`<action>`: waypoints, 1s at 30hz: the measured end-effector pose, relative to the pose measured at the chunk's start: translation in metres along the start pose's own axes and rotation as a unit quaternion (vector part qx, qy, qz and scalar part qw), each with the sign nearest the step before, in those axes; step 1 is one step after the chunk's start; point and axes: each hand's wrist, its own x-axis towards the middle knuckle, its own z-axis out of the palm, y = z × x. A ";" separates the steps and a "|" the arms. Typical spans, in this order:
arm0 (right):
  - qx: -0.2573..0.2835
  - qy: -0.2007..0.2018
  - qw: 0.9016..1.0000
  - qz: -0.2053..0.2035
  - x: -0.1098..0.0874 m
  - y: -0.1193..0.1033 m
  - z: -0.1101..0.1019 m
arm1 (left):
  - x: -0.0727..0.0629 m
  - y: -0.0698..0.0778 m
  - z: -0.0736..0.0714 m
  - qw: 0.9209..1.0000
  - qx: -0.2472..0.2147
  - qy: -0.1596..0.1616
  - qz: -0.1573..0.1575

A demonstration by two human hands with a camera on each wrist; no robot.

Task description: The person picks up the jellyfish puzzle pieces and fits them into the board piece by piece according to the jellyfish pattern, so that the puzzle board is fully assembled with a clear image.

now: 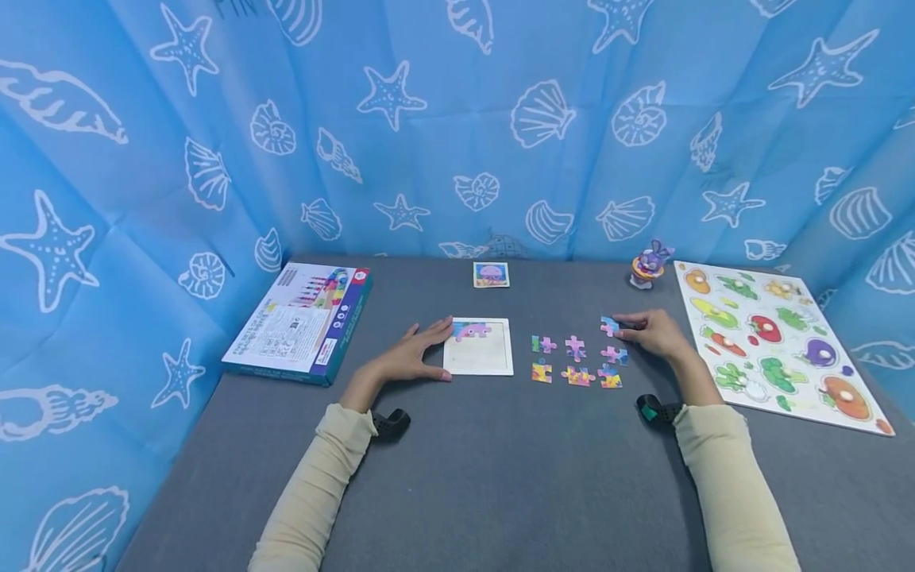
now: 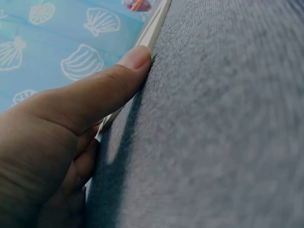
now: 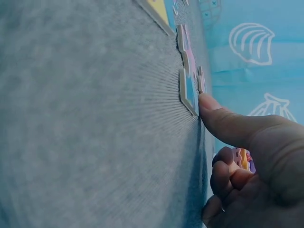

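While the L hand (image 1: 407,355) spans the L edge of the white puzzle tray (image 1: 477,364), mid-frame in the head view, its fingers are outstretched: fingertips at the tray's upper-L corner, thumb at the lower-L one. Pink-and-blue puzzle section (image 1: 472,330) sits in the tray's upper L. R hand (image 1: 656,334), R of centre, pinches a blue-and-pink jigsaw pc (image 1: 609,326) by its R end, btwn thumb & index; can't tell if it's off the grey bench (image 1: 529,477). Six loose jigsaw pcs (image 1: 575,347) lie btwn tray & R hand, 2 rows of 3, the held one just above the R-hand column. Upper centre: jellyfish picture square (image 1: 491,275). L side: printed toy box (image 1: 299,322). R side: vegetable puzzle board (image 1: 782,345), w/ purple rabbit figurine (image 1: 650,264) near its upper-L corner. Blue seashell curtain (image 1: 429,143) fills the top. Black wrist strap on each arm.

L wrist view: thumb runs from the L to upper centre, its tip against the tray's pale edge; other fingers partly hidden, lower L.

R wrist view: thumb tip, R of centre, touches a pc's edge; other fingers bent, lower R. More pcs flat on the bench, upper centre; figurine partly hidden behind the hand.
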 end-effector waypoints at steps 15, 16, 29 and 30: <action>0.028 0.017 0.998 -0.053 0.022 -0.070 0.037 | -0.002 -0.002 -0.002 1.000 0.004 -0.006 -0.009; 0.028 0.009 0.998 -0.059 0.023 -0.080 0.043 | -0.002 -0.001 -0.002 1.000 0.005 -0.006 -0.011; 0.060 -0.039 0.994 -0.079 0.038 -0.138 0.097 | -0.003 0.000 -0.003 1.000 0.003 -0.001 0.003; 0.060 -0.042 0.994 -0.077 0.039 -0.138 0.098 | -0.003 0.000 -0.003 1.000 0.002 -0.001 0.002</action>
